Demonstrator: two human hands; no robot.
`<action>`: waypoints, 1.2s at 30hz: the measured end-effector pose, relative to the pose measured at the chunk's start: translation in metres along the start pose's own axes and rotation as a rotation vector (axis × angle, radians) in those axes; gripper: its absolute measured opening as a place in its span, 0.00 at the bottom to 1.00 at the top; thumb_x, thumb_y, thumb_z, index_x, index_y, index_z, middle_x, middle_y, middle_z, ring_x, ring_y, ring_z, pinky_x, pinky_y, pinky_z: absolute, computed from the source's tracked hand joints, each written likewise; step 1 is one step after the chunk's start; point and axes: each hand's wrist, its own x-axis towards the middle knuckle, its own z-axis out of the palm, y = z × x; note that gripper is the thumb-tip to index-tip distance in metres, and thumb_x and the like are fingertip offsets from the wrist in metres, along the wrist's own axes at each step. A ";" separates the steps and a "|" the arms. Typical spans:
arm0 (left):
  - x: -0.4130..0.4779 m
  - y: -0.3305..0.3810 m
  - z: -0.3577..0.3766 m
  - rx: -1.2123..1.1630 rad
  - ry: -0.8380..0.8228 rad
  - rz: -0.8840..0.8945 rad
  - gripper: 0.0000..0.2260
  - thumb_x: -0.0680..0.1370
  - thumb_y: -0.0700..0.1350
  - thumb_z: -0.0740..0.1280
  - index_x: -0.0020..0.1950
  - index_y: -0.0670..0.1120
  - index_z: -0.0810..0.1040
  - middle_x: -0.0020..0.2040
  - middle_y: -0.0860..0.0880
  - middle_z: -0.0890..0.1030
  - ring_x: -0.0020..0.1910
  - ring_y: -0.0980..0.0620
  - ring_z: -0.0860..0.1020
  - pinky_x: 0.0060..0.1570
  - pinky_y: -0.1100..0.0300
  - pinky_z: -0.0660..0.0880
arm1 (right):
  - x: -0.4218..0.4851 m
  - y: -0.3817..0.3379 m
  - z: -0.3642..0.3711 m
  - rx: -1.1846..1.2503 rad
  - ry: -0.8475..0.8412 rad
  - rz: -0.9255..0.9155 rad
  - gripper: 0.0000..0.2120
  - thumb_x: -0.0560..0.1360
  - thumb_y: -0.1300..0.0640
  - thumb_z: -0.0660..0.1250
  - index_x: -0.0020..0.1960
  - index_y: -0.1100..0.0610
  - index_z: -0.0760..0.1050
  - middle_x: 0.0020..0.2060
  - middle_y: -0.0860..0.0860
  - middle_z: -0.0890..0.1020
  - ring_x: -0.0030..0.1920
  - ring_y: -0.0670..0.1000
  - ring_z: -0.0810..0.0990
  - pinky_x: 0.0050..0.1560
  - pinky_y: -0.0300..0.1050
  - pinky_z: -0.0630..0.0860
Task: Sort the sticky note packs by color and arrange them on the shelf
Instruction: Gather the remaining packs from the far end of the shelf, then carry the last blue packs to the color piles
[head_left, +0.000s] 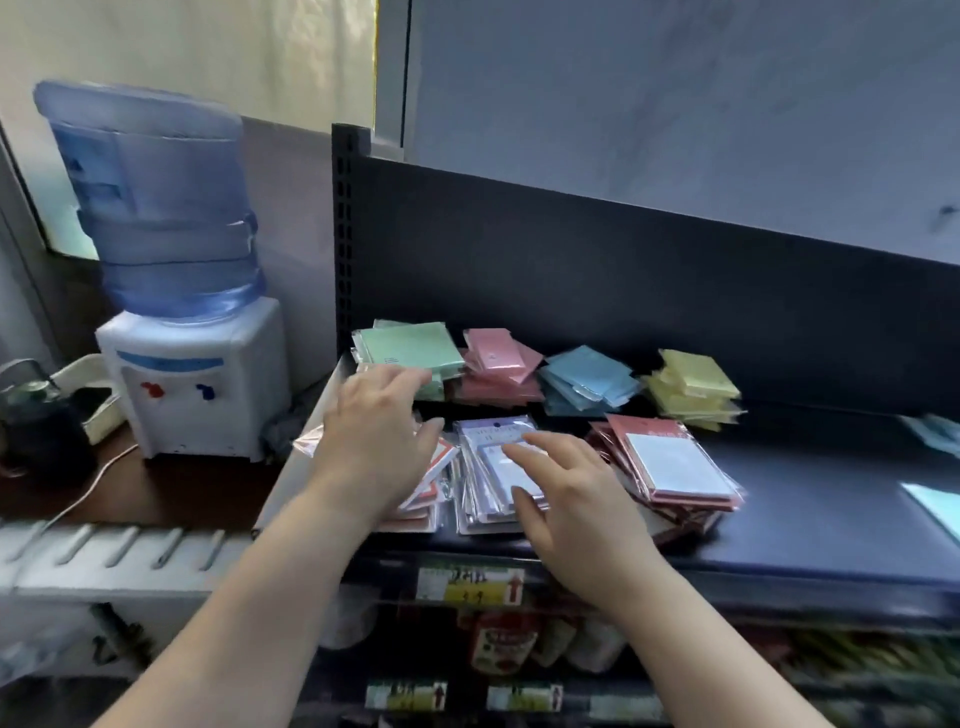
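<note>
Four colour-sorted piles of sticky note packs lie at the back of the dark shelf: green, pink, blue and yellow. In front lie three stacks of wrapped packs: a red-and-white one on the left, a purple-edged one in the middle and a red-edged one on the right. My left hand hovers or rests over the left stack, fingers relaxed and spread. My right hand lies on the middle stack with straight fingers.
A water dispenser with a blue bottle stands left of the shelf's upright post. Pale blue packs show at the right edge. Price labels run along the shelf front, with goods on the lower shelf.
</note>
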 end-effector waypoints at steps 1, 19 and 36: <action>-0.002 0.012 0.005 -0.013 -0.011 0.073 0.20 0.75 0.49 0.68 0.67 0.48 0.74 0.63 0.48 0.74 0.64 0.45 0.70 0.64 0.52 0.64 | -0.004 0.007 -0.005 -0.034 0.019 0.025 0.20 0.69 0.58 0.72 0.60 0.56 0.78 0.56 0.54 0.80 0.56 0.57 0.79 0.58 0.49 0.74; -0.049 0.284 0.149 -0.075 -0.305 0.573 0.29 0.76 0.57 0.64 0.75 0.51 0.61 0.69 0.52 0.67 0.68 0.52 0.64 0.68 0.58 0.60 | -0.166 0.199 -0.149 -0.239 0.110 0.561 0.27 0.71 0.43 0.64 0.67 0.53 0.72 0.65 0.56 0.73 0.67 0.59 0.70 0.66 0.62 0.68; -0.052 0.459 0.275 0.131 -0.625 0.406 0.27 0.80 0.59 0.55 0.76 0.49 0.54 0.70 0.46 0.69 0.68 0.45 0.67 0.63 0.52 0.67 | -0.266 0.363 -0.221 -0.195 0.019 0.671 0.27 0.74 0.44 0.62 0.71 0.51 0.67 0.69 0.54 0.69 0.70 0.56 0.64 0.72 0.59 0.56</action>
